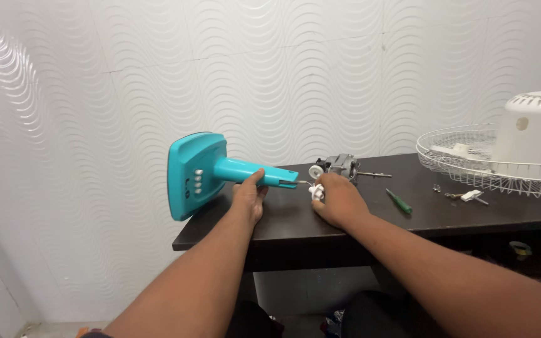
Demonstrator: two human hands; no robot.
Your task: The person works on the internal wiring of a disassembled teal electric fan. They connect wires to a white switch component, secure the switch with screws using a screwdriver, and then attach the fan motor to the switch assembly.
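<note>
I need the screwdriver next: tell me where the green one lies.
The green screwdriver lies on the dark table, right of the right hand, between it and the white wire grille.

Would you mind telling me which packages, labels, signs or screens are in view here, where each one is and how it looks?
No packages, signs or screens show.
Marking on the fan base: small dark print beside the white buttons, on the teal panel lying on its side at the table's left end, its neck held by the left hand.

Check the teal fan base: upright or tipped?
Tipped. The fan base lies on its side on the table, neck horizontal, gripped by the left hand.
</note>
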